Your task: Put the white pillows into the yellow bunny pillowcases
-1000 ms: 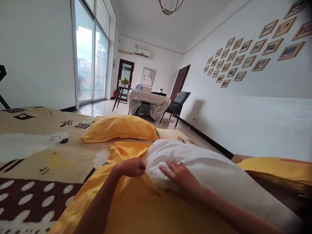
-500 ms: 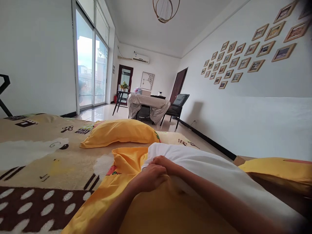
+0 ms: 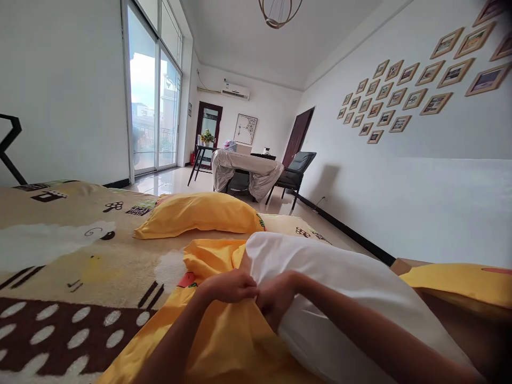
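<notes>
A yellow pillowcase [image 3: 224,341] lies spread on the bed in front of me, its far part bunched up. Beside it on the right rests a white pillow [image 3: 340,266], whose far left corner lies against the yellow cloth. My left hand [image 3: 232,285] is closed on a fold of the pillowcase near that corner. Right next to it, my right hand [image 3: 278,298] is curled at the line where the yellow cloth meets the white pillow. Its fingertips are hidden, so which of the two it grips is unclear.
Under everything is a patterned blanket [image 3: 100,266]. A filled yellow pillow [image 3: 204,213] lies beyond my hands, and another yellow pillow [image 3: 464,288] is at the right edge. Farther back stand a covered table [image 3: 248,162] and a black chair [image 3: 296,170].
My hands were overlapped; now they are side by side, the right one lower and nearer. More of the white pillow shows below my right arm, and the yellow cloth has drawn left.
</notes>
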Motion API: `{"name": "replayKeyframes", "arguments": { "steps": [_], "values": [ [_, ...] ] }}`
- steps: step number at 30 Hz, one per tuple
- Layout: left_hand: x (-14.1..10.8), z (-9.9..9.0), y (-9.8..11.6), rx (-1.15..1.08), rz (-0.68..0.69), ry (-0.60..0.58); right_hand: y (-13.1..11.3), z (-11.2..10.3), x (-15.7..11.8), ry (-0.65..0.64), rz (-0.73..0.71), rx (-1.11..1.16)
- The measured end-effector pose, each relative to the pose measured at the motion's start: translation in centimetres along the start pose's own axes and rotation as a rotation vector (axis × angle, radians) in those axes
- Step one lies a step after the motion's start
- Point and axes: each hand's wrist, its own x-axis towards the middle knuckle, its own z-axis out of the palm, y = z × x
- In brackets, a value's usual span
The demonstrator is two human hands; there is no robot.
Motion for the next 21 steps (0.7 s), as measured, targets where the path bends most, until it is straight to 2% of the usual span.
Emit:
{"name": "replayKeyframes", "arguments": {
  "steps": [1, 2, 3, 4, 6, 7, 10, 12, 14, 16, 19, 21],
  "values": [
    [0.0, 0.0, -0.1, 0.005, -0.007, -0.017, 0.3, -2.1, 0.5, -0.187, -0.044, 0.010],
    [0.0, 0.0, -0.3, 0.015, -0.015, -0.026, 0.7, -4.3, 1.0, -0.242, -0.059, 0.007],
    [0.0, 0.1, -0.4, 0.028, -0.024, -0.032, 1.3, -6.3, 1.5, -0.163, -0.043, -0.012],
    [0.0, 0.2, -0.5, 0.045, -0.032, -0.038, 2.0, -7.9, 2.1, 0.036, 0.009, -0.051],
    [0.1, 0.6, -0.6, 0.078, -0.040, -0.051, 3.6, -9.6, 3.1, 0.275, 0.098, -0.125],
    [0.3, 0.9, -0.6, 0.094, -0.043, -0.057, 4.3, -9.6, 3.5, 0.335, 0.137, -0.162],
    [1.0, 1.7, -0.9, 0.139, -0.083, -0.039, 6.2, -7.4, 4.4, 0.301, 0.194, -0.254],
    [1.6, 2.2, -1.4, 0.172, -0.161, 0.070, 7.0, -5.3, 4.5, 0.251, 0.190, -0.308],
    [2.0, 2.7, -2.1, 0.206, -0.284, 0.239, 7.2, -3.8, 4.3, 0.215, 0.179, -0.358],
    [2.4, 3.3, -2.8, 0.232, -0.396, 0.364, 7.0, -3.2, 3.6, 0.193, 0.163, -0.400],
    [2.6, 3.8, -4.0, 0.237, -0.480, 0.426, 5.6, -3.3, 1.9, 0.146, 0.107, -0.422],
    [2.7, 3.7, -4.5, 0.226, -0.532, 0.480, 4.1, -3.6, 0.6, 0.068, 0.054, -0.425]
  ]
}}
